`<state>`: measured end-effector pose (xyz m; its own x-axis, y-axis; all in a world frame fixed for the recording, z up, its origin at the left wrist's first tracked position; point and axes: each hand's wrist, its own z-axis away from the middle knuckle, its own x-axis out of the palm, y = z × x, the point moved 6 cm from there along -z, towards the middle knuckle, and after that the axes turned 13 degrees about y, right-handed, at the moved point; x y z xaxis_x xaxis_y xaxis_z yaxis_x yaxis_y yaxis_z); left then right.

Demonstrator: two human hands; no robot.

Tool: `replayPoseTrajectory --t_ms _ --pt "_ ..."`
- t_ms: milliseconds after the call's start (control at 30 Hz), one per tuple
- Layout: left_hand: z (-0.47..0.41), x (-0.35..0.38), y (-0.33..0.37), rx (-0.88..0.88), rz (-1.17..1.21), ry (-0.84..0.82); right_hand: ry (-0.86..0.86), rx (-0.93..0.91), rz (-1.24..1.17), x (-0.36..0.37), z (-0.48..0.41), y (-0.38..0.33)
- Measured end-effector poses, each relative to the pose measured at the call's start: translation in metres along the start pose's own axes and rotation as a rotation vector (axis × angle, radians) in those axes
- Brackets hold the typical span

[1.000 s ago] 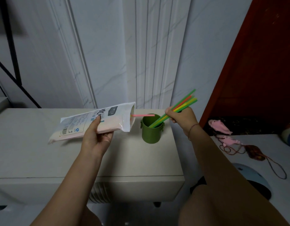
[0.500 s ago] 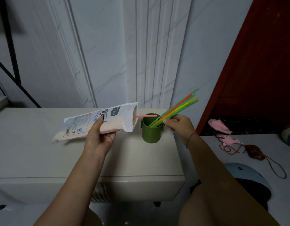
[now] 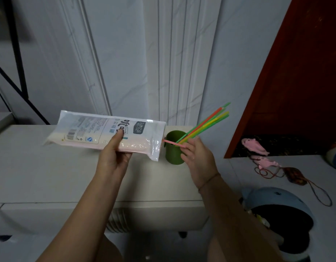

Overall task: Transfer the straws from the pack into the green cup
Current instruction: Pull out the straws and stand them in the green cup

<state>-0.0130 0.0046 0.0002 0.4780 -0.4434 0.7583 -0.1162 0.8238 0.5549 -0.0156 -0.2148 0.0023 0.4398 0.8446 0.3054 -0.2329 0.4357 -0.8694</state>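
A pink straw [image 3: 173,143] is pinched at the mouth of a printed clear plastic straw pack [image 3: 106,134].
The pack is gripped by the left hand [image 3: 114,156]; the right hand [image 3: 198,157] fingers [image 3: 186,148] are closed on the straw beside the round green cup [image 3: 172,154] on the white bench [image 3: 50,176].

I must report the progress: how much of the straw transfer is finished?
Done: several coloured straws lean in the green cup. In hand: the right hand takes the pink straw that sticks out of the pack, held by the left hand. Left: this straw, and whatever else the pack holds.

pale panelled wall [image 3: 116,53], white cabinet [image 3: 50,176]
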Motion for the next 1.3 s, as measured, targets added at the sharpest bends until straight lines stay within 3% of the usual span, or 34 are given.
replayPoseTrajectory --t_ms 267,400,533,667,767,900,1100,1300 --pt "0.025 0.016 0.018 0.271 -0.304 -0.208 -0.126 0.28 -0.296 0.035 0.005 0.026" --pt "0.034 0.024 0.021 0.373 -0.393 -0.28 -0.165 0.328 -0.354 0.041 0.004 0.032" --pt "0.03 0.021 0.022 0.353 -0.331 -0.263 -0.147 0.323 -0.353 0.041 0.005 0.032" --pt "0.02 0.01 0.019 0.221 -0.224 -0.176 -0.174 0.311 -0.404 0.043 0.009 0.028" --pt "0.013 0.0 0.016 0.099 -0.128 -0.083 -0.165 0.223 -0.287 0.04 0.01 0.024" --pt "0.011 -0.006 0.015 0.048 -0.077 -0.046 -0.113 -0.077 -0.005 0.031 0.003 0.014" --pt "0.015 -0.001 0.0 -0.088 0.058 -0.062 -0.115 -0.301 0.078 0.034 0.006 -0.002" --pt "0.008 -0.015 0.005 -0.07 0.109 0.051 -0.058 -0.411 0.153 0.019 -0.003 -0.022"
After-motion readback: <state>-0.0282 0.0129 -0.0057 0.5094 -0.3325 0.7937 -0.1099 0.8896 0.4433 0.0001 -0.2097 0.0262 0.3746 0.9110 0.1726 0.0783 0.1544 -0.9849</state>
